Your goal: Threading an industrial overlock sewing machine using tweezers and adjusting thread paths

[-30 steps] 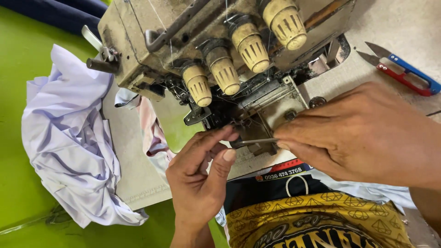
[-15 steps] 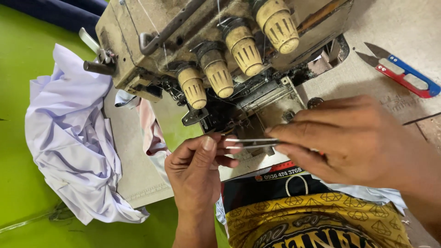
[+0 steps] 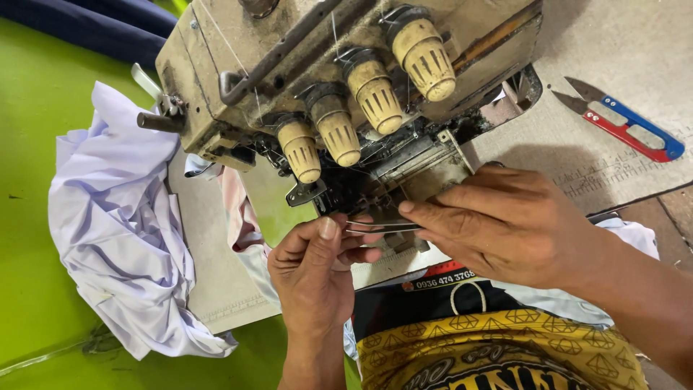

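Observation:
A worn beige overlock sewing machine with several ribbed tension knobs fills the upper middle of the view. My right hand holds thin metal tweezers level, their tips pointing left under the machine's needle area. My left hand is raised from below with its fingers curled at the tweezer tips, thumb up; whether it pinches a thread is too fine to tell. Thin thread runs down the machine's face.
A heap of white cloth lies on the green table at left. Red-and-blue thread snips rest on the grey machine table at upper right. Dark blue fabric lies at the top left. My patterned shirt is at the bottom.
My left hand has curled its fingers tighter and risen toward the tweezer tips. My right hand with the tweezers has stayed almost in place.

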